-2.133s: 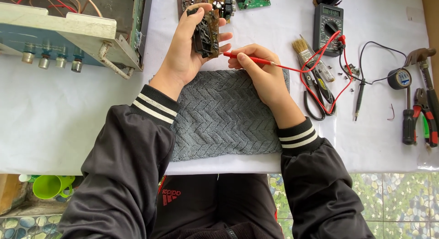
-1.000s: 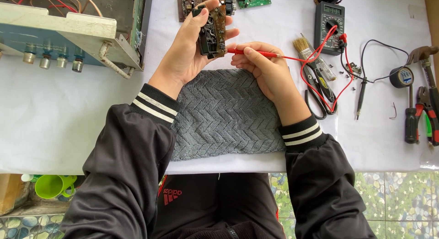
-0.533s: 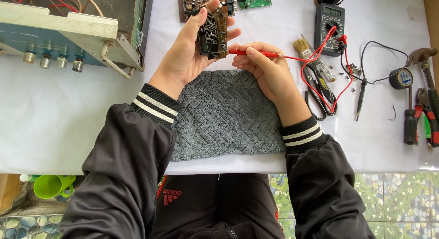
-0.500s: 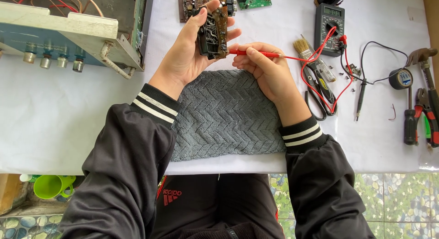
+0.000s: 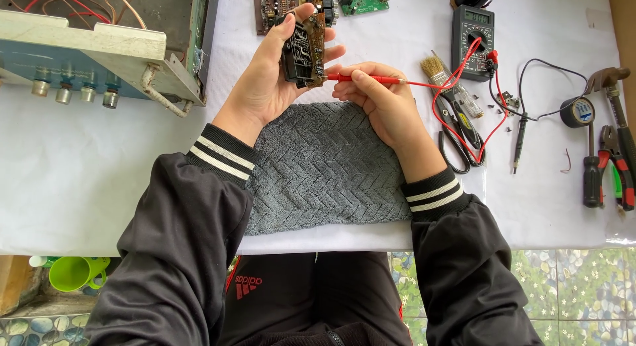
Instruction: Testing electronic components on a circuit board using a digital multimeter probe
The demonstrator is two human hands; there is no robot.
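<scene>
Board (image 5: 303, 49), one, brown, clamped upright in my left hand (image 5: 268, 81) above the grey towel (image 5: 324, 167). Red probe (image 5: 351, 78), one, pinched in my right hand (image 5: 384, 101), tip touching the board's edge: probing under way, not finished, I judge. Meter (image 5: 472, 31), one. Further boards at the table's top, two. Scissors (image 5: 457, 137), one pair; brush (image 5: 440, 74), one.

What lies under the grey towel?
The grey towel lies on the white table cover, visible all round it. Anything beneath the towel itself is hidden; both forearms also cover its side edges.
</scene>
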